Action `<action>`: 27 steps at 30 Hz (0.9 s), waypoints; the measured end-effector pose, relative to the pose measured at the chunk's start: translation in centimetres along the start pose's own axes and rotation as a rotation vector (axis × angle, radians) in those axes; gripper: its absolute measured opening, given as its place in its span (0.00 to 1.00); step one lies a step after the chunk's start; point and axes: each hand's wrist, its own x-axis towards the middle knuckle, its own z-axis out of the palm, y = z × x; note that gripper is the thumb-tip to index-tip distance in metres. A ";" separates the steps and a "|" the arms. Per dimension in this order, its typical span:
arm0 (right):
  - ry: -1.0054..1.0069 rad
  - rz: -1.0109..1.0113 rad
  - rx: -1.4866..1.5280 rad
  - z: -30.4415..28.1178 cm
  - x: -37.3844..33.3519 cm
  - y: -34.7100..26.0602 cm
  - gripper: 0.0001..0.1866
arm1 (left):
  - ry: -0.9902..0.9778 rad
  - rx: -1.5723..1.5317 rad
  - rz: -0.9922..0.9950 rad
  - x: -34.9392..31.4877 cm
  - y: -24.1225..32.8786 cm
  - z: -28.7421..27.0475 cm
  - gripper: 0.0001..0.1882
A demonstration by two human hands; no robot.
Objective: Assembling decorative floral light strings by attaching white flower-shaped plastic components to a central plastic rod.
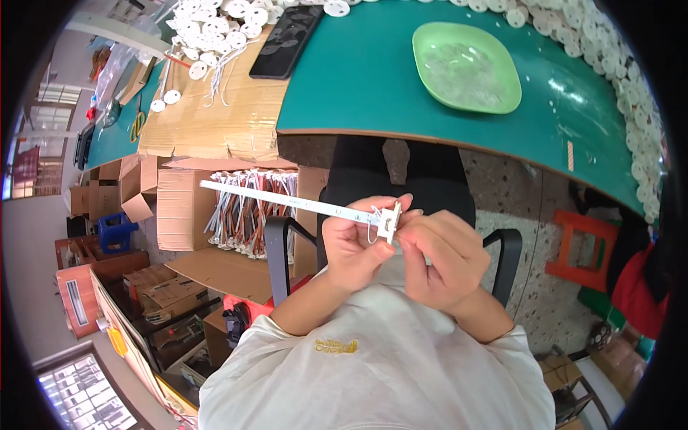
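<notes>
My left hand point(352, 247) is closed on a long, narrow white strip point(287, 201), which points out to the left in front of my chest. At the strip's right end sits a small white end piece point(388, 222) with a metallic-looking part on it. A thin white wire point(370, 228) loops beside this piece. My right hand point(444, 259) has its thumb and forefinger pinched together at the right edge of the end piece. Whatever lies between those fingertips is too small or hidden to make out.
Ahead, a green-topped table point(344, 79) bears a light green dish point(510, 93), a dark phone point(288, 41) and many white discs point(215, 29). An open cardboard box point(188, 208) full of similar strips stands left. Chair armrests point(510, 265) flank me; an orange stool point(584, 247) is right.
</notes>
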 end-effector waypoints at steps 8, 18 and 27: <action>-0.020 0.125 -0.001 -0.9 3.4 1.8 0.06 | 0.236 0.597 0.046 6.0 11.0 -4.1 0.24; 0.048 0.351 -0.295 -7.0 3.7 5.1 0.02 | 0.330 2.151 -0.188 21.5 34.9 -24.9 0.19; 0.024 0.250 -0.573 -9.0 8.4 6.0 0.03 | 0.269 2.464 0.338 25.3 27.6 -20.7 0.21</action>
